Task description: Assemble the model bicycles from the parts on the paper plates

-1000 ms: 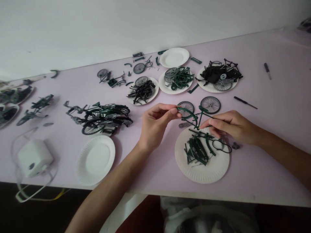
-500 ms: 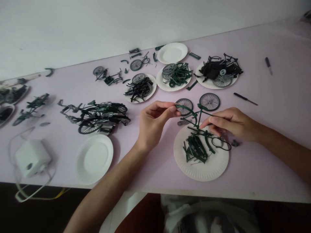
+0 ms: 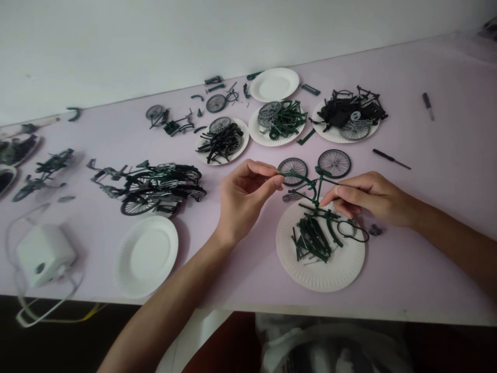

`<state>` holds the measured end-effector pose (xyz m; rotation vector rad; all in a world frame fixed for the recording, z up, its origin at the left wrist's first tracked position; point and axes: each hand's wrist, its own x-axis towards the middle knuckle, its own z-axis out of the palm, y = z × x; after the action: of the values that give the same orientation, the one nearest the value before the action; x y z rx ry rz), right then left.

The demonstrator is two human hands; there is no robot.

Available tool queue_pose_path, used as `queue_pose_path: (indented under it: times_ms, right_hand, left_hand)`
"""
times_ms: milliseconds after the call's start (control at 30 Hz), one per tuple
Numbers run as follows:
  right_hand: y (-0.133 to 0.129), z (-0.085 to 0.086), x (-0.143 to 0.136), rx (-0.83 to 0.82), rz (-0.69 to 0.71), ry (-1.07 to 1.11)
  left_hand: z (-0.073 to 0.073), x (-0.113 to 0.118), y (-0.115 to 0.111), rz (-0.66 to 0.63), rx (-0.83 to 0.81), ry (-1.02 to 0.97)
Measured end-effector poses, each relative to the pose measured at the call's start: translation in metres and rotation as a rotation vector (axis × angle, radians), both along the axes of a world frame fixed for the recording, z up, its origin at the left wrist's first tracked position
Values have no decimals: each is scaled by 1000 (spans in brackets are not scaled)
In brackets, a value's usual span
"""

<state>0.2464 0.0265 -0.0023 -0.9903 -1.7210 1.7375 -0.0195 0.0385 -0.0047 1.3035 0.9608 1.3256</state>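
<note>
Green bicycle frame (image 3: 319, 189), a small model part, is held up over the far rim of the large paper plate (image 3: 285, 269) near the counter's front edge. Its lower end overlaps that rim in view, so I cannot tell whether they touch. The right hand (image 3: 375, 199) has its grip pinching the frame's right-hand end between thumb and fingers; that end vanishes behind the fingers, and the exact contact is hidden. The left hand (image 3: 244, 199) has its grip pressed together on the tip of a curved green strip (image 3: 300, 176), which reaches across to the frame; whether the two are joined is hard to make out.

Behind the frame, nearer the counter's back edge, lie a left wheel (image 3: 293, 168) and a right wheel (image 3: 334, 163), the first partly covered by the strip. On the large plate, green parts (image 3: 314, 238) overlap so closely that single pieces are hard to separate, and a black loop (image 3: 367, 237) sticks out past its right rim.

Toward the left of the counter (image 3: 233, 282), bicycle models (image 3: 155, 189) lie crowded together, their outlines merging. Farther out, loaded plates (image 3: 19, 150) are cut off by the view's edge, as is a blurred dark object (image 3: 489, 30) by the back right corner.
</note>
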Motion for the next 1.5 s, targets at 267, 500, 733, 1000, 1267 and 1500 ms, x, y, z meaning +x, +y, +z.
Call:
queue_pose_path:
  times_ms: [267, 500, 733, 1000, 1267, 1500]
  right_hand:
    - [2, 0, 1, -11, -6, 66]
    - [5, 1, 0, 11, -52, 93]
    - [3, 2, 0, 4, -67, 78]
    - [3, 1, 1, -9, -2, 60]
    - [2, 1, 0, 4, -31, 70]
    - [3, 1, 0, -6, -13, 67]
  left_hand:
    - [5, 1, -5, -33, 26, 106]
    - [-2, 4, -6, -87, 94, 135]
    - [2, 0, -6, -51, 121, 200]
    - [-5, 1, -6, -46, 175, 225]
    - [-1, -1, -4, 16, 186, 200]
    - [-4, -2, -4, 25, 243, 264]
